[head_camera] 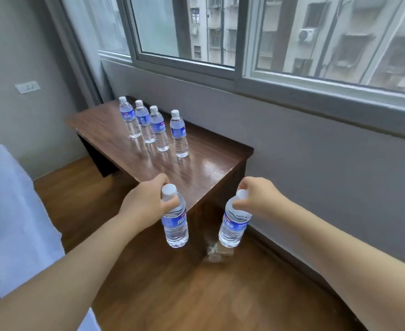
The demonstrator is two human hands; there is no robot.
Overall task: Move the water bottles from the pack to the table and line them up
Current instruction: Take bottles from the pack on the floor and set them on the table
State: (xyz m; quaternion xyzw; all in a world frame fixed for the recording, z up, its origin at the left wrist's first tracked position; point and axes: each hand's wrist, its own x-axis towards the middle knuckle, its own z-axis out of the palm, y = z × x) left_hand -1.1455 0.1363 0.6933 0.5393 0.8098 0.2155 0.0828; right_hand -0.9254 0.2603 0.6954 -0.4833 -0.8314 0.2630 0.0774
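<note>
Several clear water bottles (pixel 159 129) with blue labels and white caps stand upright in a diagonal row on the dark wooden table (pixel 211 163). My left hand (pixel 146 201) grips the neck of another such bottle (pixel 175 225), which hangs in the air in front of the table's near corner. My right hand (pixel 256 199) holds a second bottle (pixel 232 225) by its neck, tilted slightly, to the right of that corner. Low on the floor beneath the two held bottles lies a blurred clear plastic wrap, the pack (pixel 217 253).
The table stands against a grey wall (pixel 316 163) under a window (pixel 196 32). A bed with a pale blue-white sheet (pixel 12 216) fills the left. Wooden floor (pixel 196 295) runs between bed and table. A wall socket (pixel 27 87) is at far left.
</note>
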